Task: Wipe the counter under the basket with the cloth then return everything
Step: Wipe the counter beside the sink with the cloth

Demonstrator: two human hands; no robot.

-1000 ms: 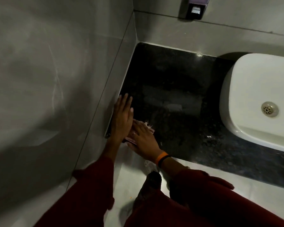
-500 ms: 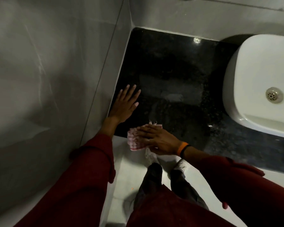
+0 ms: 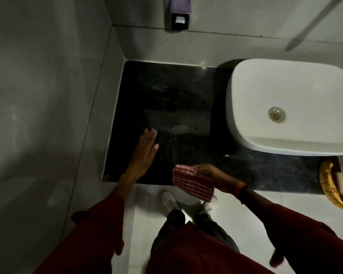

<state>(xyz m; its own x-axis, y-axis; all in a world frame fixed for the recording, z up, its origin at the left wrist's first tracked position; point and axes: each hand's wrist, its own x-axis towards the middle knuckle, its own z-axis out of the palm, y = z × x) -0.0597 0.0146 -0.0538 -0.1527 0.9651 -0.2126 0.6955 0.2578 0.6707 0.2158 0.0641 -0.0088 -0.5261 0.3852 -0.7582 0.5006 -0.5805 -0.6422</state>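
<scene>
The black stone counter (image 3: 166, 95) fills the corner between the grey walls. My left hand (image 3: 146, 150) is stretched out flat over its front left part, fingers together, holding nothing. My right hand (image 3: 212, 176) grips a red-and-white checked cloth (image 3: 192, 182) at the counter's front edge; the cloth is lifted and hangs partly past the edge. A yellow woven basket (image 3: 328, 184) shows at the right border, on the counter in front of the basin, cut off by the frame.
A white basin (image 3: 285, 107) sits on the counter's right side. A soap dispenser (image 3: 179, 14) hangs on the back wall. A grey tiled wall (image 3: 48, 95) closes the left side. My shoes (image 3: 169, 200) stand on the pale floor below the counter edge.
My right hand has lifted the cloth off the counter and drawn it right, past the front edge. My left hand slid right, away from the wall. The view has pulled back, showing the basket.
</scene>
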